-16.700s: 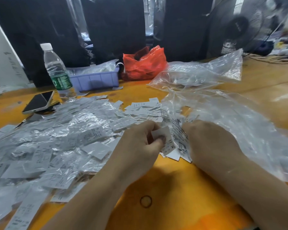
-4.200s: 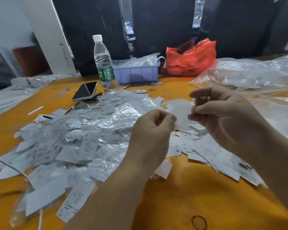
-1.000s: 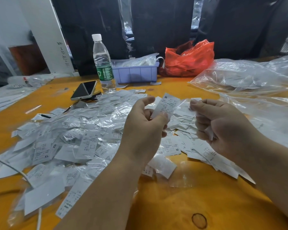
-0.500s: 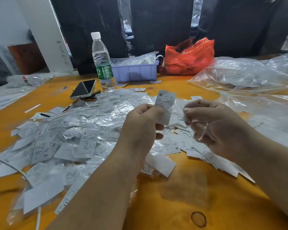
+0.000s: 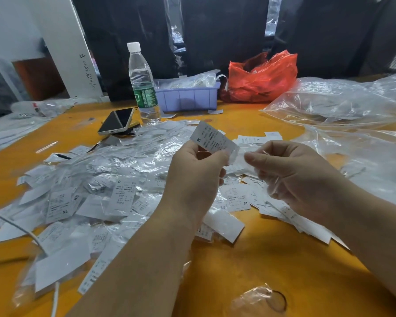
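Heap of labels (image 5: 89,191): on the bench (image 5: 238,266), left of your hands. White size labels lie loose, many of them in clear film.
Phone (image 5: 117,121): face up at the heap's far edge.
Water bottle (image 5: 143,83): upright with its cap on, just beside the phone.
Lilac tray (image 5: 188,97): just right of the bottle, with film packets inside.
Left hand (image 5: 197,179): raised over the heap. Your grip is closed, thumb and forefinger pinching the label's lower right end.
Label (image 5: 212,139): marked M, print toward you. It juts up and left out of your left grip, tilted and off the bench.
Clear sleeve (image 5: 239,157): between your hands, touching the label's pinched end. Its edges are too faint to trace.
Red bag (image 5: 261,76): at the bench's far side, beside the tray.
Right hand (image 5: 293,177): just beside the left and level with it. Your grip is closed, thumb and forefinger pinching the sleeve.
Clear bags (image 5: 341,101): crumpled at far right.
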The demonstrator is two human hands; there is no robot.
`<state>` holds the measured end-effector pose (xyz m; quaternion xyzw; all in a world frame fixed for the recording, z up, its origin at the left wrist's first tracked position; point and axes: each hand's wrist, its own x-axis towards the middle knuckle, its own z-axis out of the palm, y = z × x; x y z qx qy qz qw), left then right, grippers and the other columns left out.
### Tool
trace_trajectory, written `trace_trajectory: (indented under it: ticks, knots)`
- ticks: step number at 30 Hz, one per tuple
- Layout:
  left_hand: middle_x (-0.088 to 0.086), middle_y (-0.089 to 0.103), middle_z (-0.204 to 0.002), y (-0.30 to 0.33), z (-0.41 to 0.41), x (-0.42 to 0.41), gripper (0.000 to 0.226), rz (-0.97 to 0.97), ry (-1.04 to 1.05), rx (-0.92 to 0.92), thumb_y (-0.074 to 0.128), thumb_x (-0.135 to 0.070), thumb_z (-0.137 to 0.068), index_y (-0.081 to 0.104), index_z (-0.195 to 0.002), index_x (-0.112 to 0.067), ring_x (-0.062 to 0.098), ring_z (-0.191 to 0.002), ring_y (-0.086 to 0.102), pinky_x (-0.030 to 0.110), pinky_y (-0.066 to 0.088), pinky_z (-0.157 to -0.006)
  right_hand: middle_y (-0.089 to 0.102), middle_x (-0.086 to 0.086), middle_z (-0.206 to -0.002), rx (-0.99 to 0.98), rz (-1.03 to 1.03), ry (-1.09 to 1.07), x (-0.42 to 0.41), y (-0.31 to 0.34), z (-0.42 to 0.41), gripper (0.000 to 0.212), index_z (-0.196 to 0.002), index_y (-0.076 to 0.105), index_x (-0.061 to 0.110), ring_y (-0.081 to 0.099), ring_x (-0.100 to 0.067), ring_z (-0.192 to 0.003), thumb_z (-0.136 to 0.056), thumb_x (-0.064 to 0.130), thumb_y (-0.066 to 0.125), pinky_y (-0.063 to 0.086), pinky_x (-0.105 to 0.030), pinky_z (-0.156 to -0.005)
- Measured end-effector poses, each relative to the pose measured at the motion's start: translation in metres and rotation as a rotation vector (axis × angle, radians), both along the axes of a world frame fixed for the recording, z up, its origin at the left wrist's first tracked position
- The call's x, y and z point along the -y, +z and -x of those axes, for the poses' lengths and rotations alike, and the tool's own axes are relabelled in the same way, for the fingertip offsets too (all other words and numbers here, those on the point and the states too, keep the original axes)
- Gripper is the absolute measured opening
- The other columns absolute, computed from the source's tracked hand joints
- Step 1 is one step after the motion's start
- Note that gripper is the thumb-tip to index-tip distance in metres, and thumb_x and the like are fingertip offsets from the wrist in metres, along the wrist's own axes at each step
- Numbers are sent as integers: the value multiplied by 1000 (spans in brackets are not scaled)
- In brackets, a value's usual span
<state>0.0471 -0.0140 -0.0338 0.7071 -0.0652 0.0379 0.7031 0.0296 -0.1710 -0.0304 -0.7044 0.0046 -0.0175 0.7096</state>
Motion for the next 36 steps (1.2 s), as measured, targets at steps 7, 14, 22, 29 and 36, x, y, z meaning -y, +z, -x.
trace_trajectory:
  ticks: [7,14,22,29,36]
  knots:
    - [4,68,-87,1,0,0,11,61,-41,-23,63,-10,-87,62,-95,-18,9,-69,63,26,59,-62,45,-2,-51,10,-88,-105,2,2,0,23,-74,62,11,27,-6,-34,-63,27,74,22,-17,-32]
    - [2,64,-89,-3,3,6,11,3,-143,-51,68,-17,-87,66,-98,-16,12,-76,64,28,58,-62,67,-8,-63,-18,-113,-106,-1,2,2,33,-86,62,2,23,-4,-30,-63,24,71,22,-16,-31]
    - [-5,69,-69,-2,2,1,7,10,-97,31,70,-17,-87,69,-81,-20,9,-68,67,24,57,-60,67,-12,-76,-112,-39,204,1,0,2,21,-84,67,7,19,-17,-52,-67,17,74,22,-17,-35]
    - [-4,71,-75,0,1,0,5,49,-81,-14,68,-23,-88,70,-87,-19,10,-70,65,28,57,-64,38,-3,-54,-108,-134,119,3,4,2,12,-67,64,13,21,-9,-35,-62,15,75,21,-17,-33]
    - [-1,71,-71,1,6,3,8,-20,-229,-39,60,-18,-93,67,-89,-15,9,-62,63,24,53,-56,33,2,-56,-58,-283,47,4,5,0,20,-57,56,21,1,-21,-64,-64,20,74,12,-21,-39]
